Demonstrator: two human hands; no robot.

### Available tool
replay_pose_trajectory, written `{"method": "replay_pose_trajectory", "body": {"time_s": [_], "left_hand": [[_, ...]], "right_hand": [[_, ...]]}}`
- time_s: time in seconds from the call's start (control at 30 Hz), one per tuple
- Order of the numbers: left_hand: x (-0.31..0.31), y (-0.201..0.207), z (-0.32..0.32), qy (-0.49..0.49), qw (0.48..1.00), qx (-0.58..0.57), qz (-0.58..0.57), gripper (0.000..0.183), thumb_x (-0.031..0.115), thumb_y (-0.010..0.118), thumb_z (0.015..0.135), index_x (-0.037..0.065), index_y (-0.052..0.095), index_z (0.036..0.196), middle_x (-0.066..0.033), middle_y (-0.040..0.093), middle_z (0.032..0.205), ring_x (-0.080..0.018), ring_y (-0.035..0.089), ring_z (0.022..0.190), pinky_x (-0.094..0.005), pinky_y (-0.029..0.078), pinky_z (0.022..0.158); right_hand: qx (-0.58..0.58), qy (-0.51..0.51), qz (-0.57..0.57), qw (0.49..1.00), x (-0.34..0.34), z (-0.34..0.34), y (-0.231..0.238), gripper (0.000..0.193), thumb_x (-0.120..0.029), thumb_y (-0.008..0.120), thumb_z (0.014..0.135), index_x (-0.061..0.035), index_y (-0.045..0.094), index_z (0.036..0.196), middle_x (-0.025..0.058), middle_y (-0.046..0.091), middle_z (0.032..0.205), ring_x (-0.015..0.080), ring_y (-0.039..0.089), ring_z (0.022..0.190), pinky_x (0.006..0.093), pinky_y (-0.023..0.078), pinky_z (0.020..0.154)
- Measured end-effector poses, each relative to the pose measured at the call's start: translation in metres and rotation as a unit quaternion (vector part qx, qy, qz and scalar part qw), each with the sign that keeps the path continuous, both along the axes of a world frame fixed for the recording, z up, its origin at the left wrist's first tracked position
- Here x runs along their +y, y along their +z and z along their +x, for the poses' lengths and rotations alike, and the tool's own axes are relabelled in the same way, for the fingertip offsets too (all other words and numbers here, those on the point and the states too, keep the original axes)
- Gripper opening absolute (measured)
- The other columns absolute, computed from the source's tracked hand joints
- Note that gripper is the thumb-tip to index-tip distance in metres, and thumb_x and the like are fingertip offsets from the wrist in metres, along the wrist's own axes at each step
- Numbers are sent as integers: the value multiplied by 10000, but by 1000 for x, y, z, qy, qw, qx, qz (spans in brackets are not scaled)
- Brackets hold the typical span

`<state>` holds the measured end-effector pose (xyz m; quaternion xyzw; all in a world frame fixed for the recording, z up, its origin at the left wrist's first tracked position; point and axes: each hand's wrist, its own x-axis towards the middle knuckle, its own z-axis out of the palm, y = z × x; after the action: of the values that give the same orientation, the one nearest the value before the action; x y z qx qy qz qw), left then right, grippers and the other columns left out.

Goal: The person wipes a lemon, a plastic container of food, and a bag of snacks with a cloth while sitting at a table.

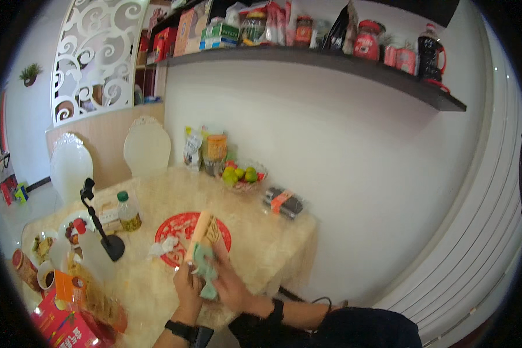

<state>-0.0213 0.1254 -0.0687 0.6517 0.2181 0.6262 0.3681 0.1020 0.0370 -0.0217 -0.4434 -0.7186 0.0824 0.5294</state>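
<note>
Over the near part of the table, I hold a peach-coloured box-like package [202, 232] tilted upward. My left hand [188, 287] is closed around its lower end. A light green cloth [204, 261] lies against the package, and my right hand [232, 284] is closed on it from the right side. My fingers partly hide both the package's lower part and the cloth. Behind the package is a round red patterned mat [168, 229] on the table, with crumpled white tissue [165, 246] at its left edge.
A black phone stand [115, 248] and a green-capped bottle [130, 217] stand left of the mat. Nearer left are a red-capped jug [95, 255], a dark-filled cup [48, 280] and a red box [64, 322]. A fruit bowl [243, 184] and black package [283, 202] sit near the wall.
</note>
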Motion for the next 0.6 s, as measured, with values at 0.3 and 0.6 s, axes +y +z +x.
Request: {"method": "replay_pose_trajectory", "body": {"time_s": [0.3,0.6], "left_hand": [[1,12,2,75,992,-45,-87,303,143,394,1063,-90,535,1195,-96,662,904,-144,621,789,-266,494,699],[12,24,-11,15,955,-224,-192,333,211,429,1068,15,464,1334,-80,608,1216,-148,610,1053,-296,520,878]], "right_hand": [[-120,-127,-140,975,-21,13,-35,458,-31,494,945,43,434,1393,330,348,1458,468,437,1305,462,420,1062],[111,-78,-233,963,-36,32,-9,303,-38,486,965,23,548,1255,157,667,1004,264,661,921,369,518,864]]}}
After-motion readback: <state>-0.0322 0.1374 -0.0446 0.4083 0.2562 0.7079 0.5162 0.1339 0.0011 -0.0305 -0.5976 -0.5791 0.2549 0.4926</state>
